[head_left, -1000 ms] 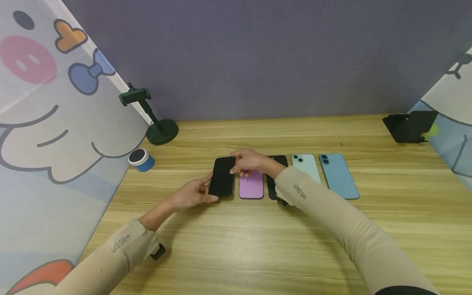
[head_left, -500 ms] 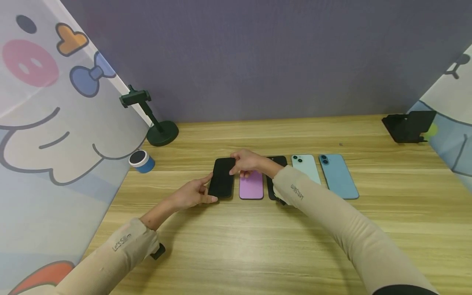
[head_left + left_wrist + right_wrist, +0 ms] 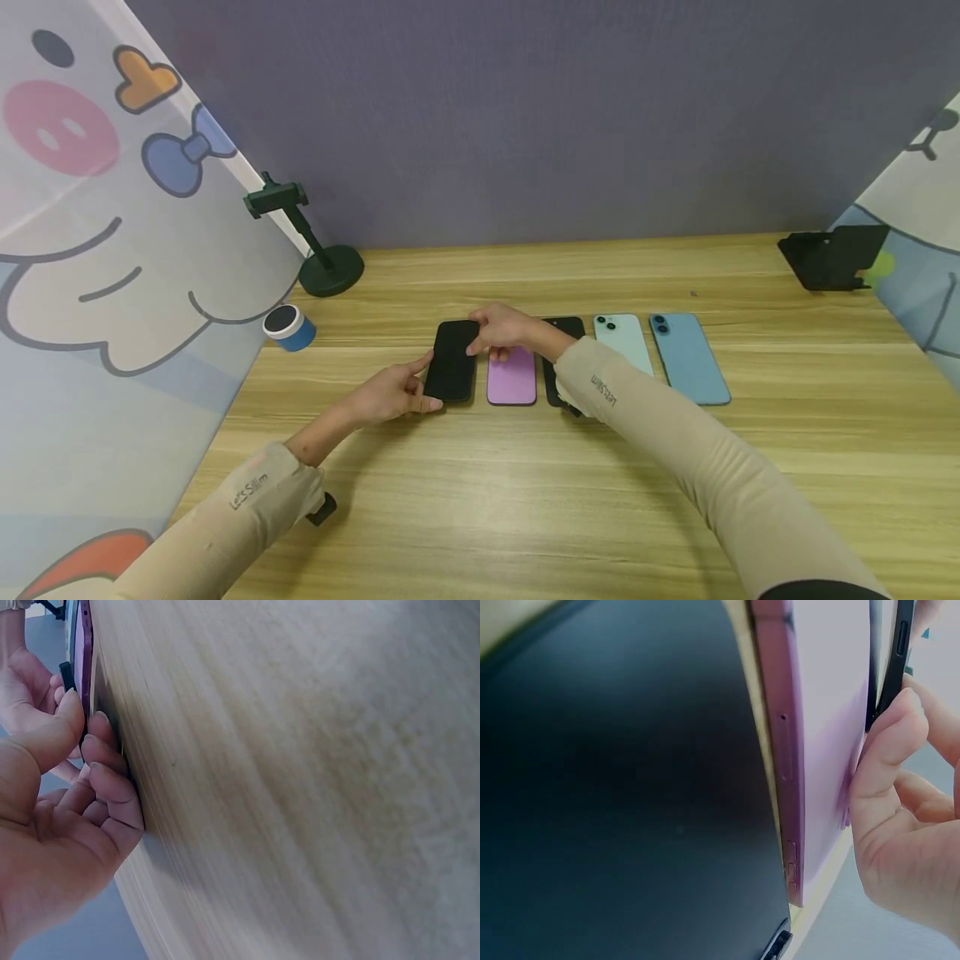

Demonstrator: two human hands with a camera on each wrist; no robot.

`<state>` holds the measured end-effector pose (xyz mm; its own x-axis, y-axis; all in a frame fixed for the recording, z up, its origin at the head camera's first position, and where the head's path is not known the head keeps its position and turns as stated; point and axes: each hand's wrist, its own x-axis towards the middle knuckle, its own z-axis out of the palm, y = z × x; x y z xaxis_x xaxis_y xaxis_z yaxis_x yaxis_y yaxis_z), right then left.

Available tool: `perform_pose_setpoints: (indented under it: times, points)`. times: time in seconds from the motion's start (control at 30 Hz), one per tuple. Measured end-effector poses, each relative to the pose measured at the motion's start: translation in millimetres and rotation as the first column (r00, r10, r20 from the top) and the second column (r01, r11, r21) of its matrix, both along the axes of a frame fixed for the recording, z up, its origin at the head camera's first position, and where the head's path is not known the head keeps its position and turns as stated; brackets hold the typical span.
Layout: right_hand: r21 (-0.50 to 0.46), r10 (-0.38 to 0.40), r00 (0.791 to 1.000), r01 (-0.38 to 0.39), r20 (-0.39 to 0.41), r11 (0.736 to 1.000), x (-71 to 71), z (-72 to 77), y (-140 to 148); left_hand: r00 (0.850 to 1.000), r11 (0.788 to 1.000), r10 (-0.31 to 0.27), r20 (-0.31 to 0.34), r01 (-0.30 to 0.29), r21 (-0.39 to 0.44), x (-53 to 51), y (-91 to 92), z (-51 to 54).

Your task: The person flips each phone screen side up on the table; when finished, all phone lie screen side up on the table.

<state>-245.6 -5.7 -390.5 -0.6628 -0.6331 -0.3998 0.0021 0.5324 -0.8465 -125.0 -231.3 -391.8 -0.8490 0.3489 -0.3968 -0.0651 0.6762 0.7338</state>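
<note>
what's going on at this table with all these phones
A person is holding a black rectangular phone with both bare hands: the left hand at its near left side, the right hand at its upper right. It is at the left end of a row on the wood-grain table. To its right are a glossy purple phone, a matte dark phone, a pale mint phone and a light blue phone.
</note>
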Motion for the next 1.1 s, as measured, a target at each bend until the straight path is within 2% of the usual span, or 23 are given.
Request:
perform_pose_setpoints:
  times: [0.33,0.6,0.7,0.93,1.1]
  points:
    - [0.026,0.007,1.000,-0.007,0.010,1.000,1.7,2.1,-1,1.000,1.000,0.003,0.002,-0.003,-0.010,0.3,0.5,0.8]
    - [0.059,-0.002,1.000,0.003,-0.030,0.998,2.7,2.2,-3,0.999,0.992,-0.020,-0.036,0.015,-0.124,-1.6,2.8,-0.8]
    - [0.083,0.015,0.996,-0.008,-0.085,0.997,2.8,1.1,-4,0.998,0.987,-0.024,-0.055,0.015,-0.163,-2.2,4.4,-1.0]
    - [0.188,0.096,0.966,-0.051,-0.239,0.981,3.4,0.3,-5,0.993,0.967,-0.058,-0.102,0.030,-0.254,-2.6,10.8,2.7]
    - [0.268,0.161,0.934,-0.074,-0.320,0.961,4.1,4.7,-4,0.991,0.949,-0.066,-0.112,0.027,-0.314,-1.7,13.6,3.5]
